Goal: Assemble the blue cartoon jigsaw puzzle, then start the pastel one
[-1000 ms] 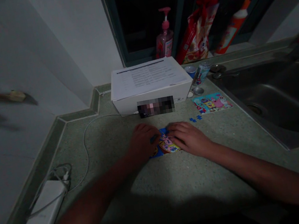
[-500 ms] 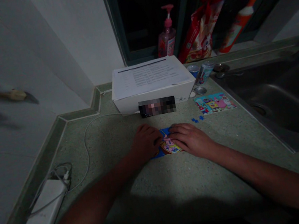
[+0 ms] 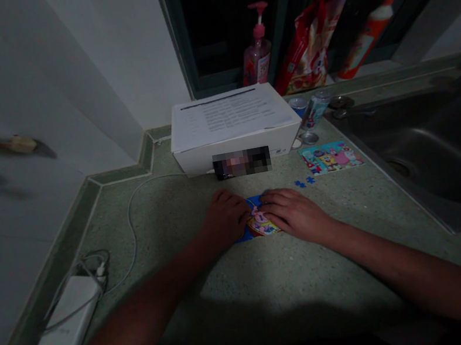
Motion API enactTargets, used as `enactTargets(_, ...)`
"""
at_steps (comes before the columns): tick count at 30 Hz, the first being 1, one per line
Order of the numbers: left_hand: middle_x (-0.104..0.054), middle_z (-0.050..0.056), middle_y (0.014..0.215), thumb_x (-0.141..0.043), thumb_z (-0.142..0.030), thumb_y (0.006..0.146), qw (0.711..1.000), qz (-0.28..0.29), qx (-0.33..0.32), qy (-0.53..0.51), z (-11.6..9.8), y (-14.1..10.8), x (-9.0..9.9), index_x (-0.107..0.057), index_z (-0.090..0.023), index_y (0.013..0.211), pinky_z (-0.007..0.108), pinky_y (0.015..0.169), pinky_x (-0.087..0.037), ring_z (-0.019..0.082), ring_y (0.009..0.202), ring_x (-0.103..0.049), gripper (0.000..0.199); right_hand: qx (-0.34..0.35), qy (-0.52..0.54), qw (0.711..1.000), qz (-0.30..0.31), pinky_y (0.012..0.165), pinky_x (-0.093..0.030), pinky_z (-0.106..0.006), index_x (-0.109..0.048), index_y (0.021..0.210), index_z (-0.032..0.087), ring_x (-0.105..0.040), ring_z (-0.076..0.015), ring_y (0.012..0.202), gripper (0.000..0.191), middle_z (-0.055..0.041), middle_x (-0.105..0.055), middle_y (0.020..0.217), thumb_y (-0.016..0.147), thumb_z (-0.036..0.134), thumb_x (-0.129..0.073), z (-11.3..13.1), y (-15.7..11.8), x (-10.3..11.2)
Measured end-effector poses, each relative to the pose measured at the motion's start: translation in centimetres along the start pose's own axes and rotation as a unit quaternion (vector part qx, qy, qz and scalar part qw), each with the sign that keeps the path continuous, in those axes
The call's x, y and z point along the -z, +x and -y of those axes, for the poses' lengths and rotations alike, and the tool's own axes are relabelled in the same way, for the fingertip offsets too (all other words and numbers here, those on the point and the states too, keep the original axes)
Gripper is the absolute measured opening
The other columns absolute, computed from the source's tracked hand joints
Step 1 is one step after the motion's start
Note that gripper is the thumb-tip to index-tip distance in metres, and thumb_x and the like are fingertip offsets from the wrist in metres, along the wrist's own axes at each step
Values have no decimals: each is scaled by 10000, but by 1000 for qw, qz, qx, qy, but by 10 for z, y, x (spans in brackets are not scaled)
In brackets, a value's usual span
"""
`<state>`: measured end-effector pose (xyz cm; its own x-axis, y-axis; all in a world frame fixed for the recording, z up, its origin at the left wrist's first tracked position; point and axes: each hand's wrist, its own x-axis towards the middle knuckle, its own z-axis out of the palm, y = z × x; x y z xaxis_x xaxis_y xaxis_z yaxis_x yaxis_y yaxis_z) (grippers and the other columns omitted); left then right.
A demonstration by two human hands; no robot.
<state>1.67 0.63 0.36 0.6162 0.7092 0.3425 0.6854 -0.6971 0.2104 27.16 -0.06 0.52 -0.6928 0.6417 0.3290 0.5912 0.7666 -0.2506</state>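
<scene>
A small jigsaw puzzle (image 3: pixel 260 222) with a blue border and pink cartoon figures lies on the counter between my hands. My left hand (image 3: pixel 226 218) is curled over its left side, fingertips on the surface. From the right, my right hand (image 3: pixel 298 214) grips the other side, its fingers bent over the top and the thumb lower down. Both palms hide the puzzle's ends. Just beyond my right hand are loose blue puzzle pieces (image 3: pixel 300 184). Farther right lies a colourful cartoon picture card (image 3: pixel 332 158).
A white box (image 3: pixel 192 158) topped with a printed sheet (image 3: pixel 229 116) stands behind, a blurred dark object (image 3: pixel 242 163) before it. Cans (image 3: pixel 317 109) are beside it. The sink (image 3: pixel 442 159) is at right. A power strip (image 3: pixel 66 332) and cable lie left. Bottles stand on the sill.
The view has shifted very slightly. Both hands stay in the same place on the puzzle, with no clear finger movement.
</scene>
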Motion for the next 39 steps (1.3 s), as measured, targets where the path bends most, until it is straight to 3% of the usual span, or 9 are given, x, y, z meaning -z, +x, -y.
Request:
enactTargets(15, -799, 64, 1042, -621, -213, 1046, 999, 34, -17, 37, -4, 0, 4, -786, -194, 988, 508, 1138, -448, 254, 1021, -671, 176, 14, -13, 1000, -12, 1050, -593, -509, -788, 1182, 212, -713, -305, 1217, 202, -111, -795, 1235, 1070, 236, -622, -2, -1, -3)
enactTargets(22, -804, 46, 1059, -585, -189, 1048, 999, 5, -31, -4, -4, -4, 2, -766, -206, 1102, 510, 1174, -438, 246, 1031, -680, 190, 17, -7, 1000, -13, 1050, -594, -526, -791, 1187, 191, -718, -311, 1208, 203, -126, -797, 1222, 1058, 220, -636, -2, 0, -3)
enactTargets(27, -798, 61, 1020, -623, -225, 1023, 997, -36, 22, -64, 2, -6, 8, -767, -205, 1108, 485, 1061, -523, 257, 1016, -701, 169, 11, -10, 1000, -20, 1052, -594, -520, -778, 1208, 188, -718, -310, 1222, 233, -128, -794, 1260, 1084, 237, -587, -3, 0, 3)
enactTargets(33, -807, 72, 1050, -618, -222, 1014, 974, -93, 171, -113, 22, -11, 31, -780, -225, 1077, 485, 1015, -588, 270, 1041, -736, 174, -82, -54, 994, -37, 1011, -603, -488, -765, 1257, 163, -745, -307, 1138, 313, -147, -797, 1222, 1087, 234, -512, -30, -6, 38)
enactTargets(39, -813, 59, 1050, -633, -229, 975, 970, -94, 199, -105, 36, -34, 34, -790, -248, 1067, 474, 1018, -602, 276, 1032, -747, 183, -232, -152, 960, 23, 1002, -584, -473, -812, 1184, 184, -740, -347, 1122, 311, -167, -780, 1214, 1025, 221, -547, -75, -26, 72)
